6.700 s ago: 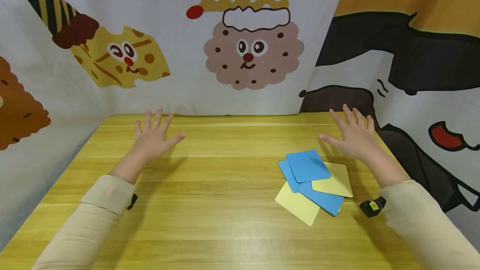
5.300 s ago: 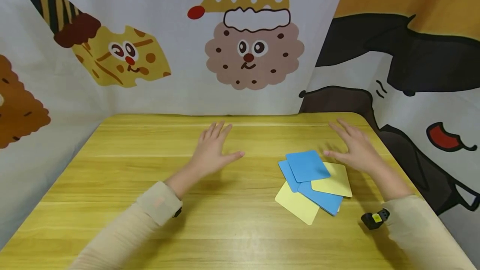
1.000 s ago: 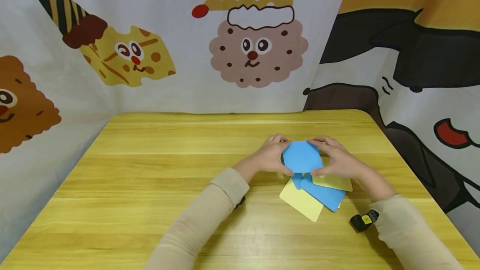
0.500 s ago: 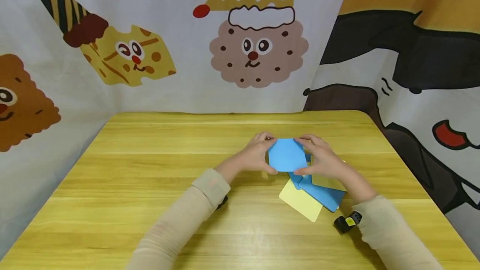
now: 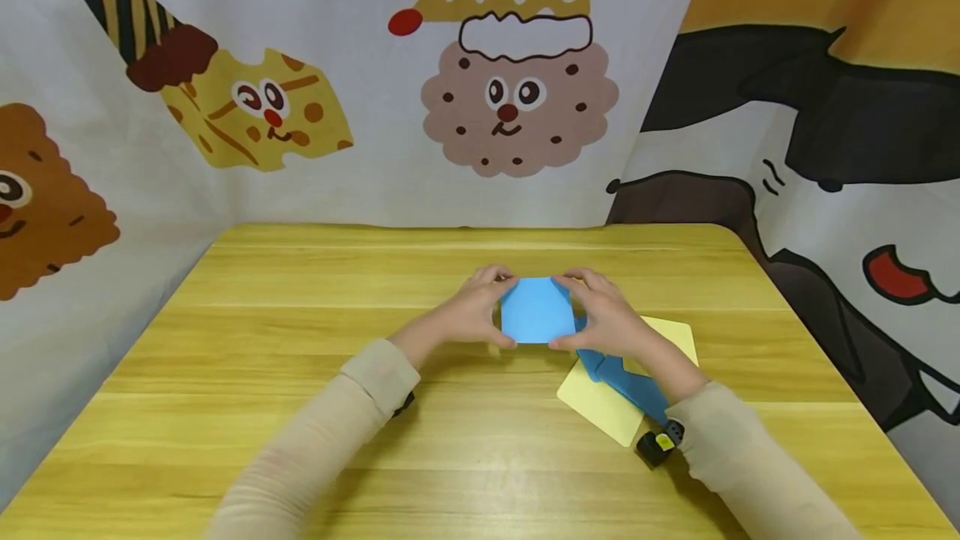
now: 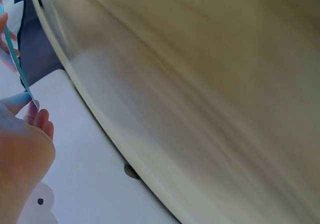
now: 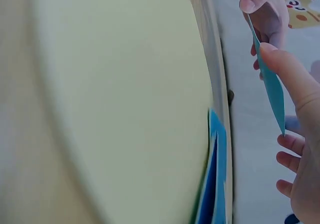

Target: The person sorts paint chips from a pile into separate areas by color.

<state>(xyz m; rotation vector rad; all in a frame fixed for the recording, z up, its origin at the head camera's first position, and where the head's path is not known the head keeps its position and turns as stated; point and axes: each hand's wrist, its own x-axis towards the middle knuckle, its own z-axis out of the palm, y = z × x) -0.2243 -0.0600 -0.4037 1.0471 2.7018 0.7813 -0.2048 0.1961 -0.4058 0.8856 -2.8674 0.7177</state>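
A blue square card (image 5: pixel 536 311) is held up over the middle of the table between both hands. My left hand (image 5: pixel 472 313) pinches its left edge, thumb at the near corner and fingers at the far one. On the opposite edge, my right hand (image 5: pixel 611 323) grips it the same way. Seen edge-on in the right wrist view, the card (image 7: pixel 272 91) looks thin and slightly bowed. The left wrist view shows its edge (image 6: pixel 15 58) between thumb and fingers.
Under and beside the right forearm lies a loose pile: a yellow card (image 5: pixel 600 402) in front, blue cards (image 5: pixel 633 386) partly hidden, another yellow card (image 5: pixel 678 336) behind. The wooden table (image 5: pixel 300 290) ends at a printed curtain (image 5: pixel 390 190).
Both hands came together over the pile and took up the top blue card. Over the last second they have carried it left, off the pile.
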